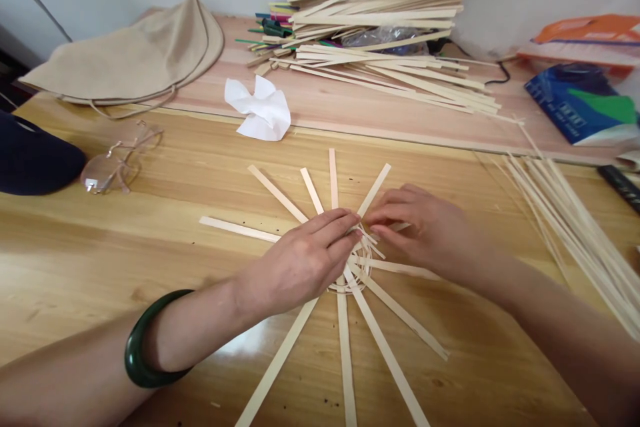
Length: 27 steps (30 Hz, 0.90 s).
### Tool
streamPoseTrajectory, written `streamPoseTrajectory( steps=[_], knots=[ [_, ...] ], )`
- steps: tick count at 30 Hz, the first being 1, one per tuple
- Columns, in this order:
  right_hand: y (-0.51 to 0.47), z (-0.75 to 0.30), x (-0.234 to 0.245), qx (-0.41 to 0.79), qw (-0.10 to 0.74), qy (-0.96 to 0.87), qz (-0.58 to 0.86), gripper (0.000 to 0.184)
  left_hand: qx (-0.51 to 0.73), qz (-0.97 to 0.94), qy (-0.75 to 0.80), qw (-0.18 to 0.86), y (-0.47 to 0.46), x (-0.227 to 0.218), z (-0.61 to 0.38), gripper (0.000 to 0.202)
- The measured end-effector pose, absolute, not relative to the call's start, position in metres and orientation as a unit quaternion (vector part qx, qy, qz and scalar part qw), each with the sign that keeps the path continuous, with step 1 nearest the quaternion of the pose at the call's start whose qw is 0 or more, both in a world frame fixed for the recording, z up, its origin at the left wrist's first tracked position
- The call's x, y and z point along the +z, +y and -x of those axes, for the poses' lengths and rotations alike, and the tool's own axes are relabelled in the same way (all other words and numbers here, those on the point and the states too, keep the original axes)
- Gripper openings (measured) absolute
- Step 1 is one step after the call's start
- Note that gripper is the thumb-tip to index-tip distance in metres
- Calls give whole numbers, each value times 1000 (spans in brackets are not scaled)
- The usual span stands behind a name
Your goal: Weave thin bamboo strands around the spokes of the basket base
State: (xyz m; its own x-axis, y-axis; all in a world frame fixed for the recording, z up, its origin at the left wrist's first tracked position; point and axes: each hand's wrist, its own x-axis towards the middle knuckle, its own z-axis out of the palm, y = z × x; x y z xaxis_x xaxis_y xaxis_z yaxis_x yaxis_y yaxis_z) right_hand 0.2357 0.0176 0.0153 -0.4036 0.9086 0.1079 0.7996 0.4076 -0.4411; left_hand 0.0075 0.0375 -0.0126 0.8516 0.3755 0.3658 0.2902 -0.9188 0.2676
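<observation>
- star-shaped weave (356,290): flat pale strips radiate from a small hub ringed with thin strands; it lies on the wooden table (150,240), its hub partly covered by the left hand.
- left hand (305,253): fingertips pinched closed on the weave at the far edge of its hub; a dark green bangle (135,347) encircles the forearm.
- right hand (425,227): fingers curled toward the thumb, tips just beside the left fingertips; whether they grip a strand cannot be told.
- bundle of thin strips (575,227): lies slanting, right of the right hand.
- crumpled white paper (265,110): lies beyond the weave, near the larger strip pile (380,20).
</observation>
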Motion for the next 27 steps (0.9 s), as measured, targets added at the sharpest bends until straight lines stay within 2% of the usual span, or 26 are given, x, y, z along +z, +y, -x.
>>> streamPoseTrajectory(
  steps=[5, 9, 12, 19, 23, 27],
  knots=[
    [-12, -208, 10, 98, 183, -787, 581, 15, 221, -953, 180, 105, 35, -11, -8, 30],
    [-10, -195, 8, 150, 204, -702, 666, 10, 220, -944, 208, 134, 33, -9, -9, 34],
    [-2, -192, 7, 195, 192, -646, 712, 13, 216, -941, 220, 140, 33, -9, -9, 30],
    [3, -194, 4, 252, 219, -657, 676, 14, 201, -934, 228, 188, 35, -10, -6, 23],
    [3, -192, 4, 234, 207, -671, 672, 13, 183, -932, 231, 213, 35, -8, -4, 22],
    [4, -189, 3, 210, 186, -669, 689, 9, 191, -944, 212, 168, 37, -7, -4, 24]
  ],
)
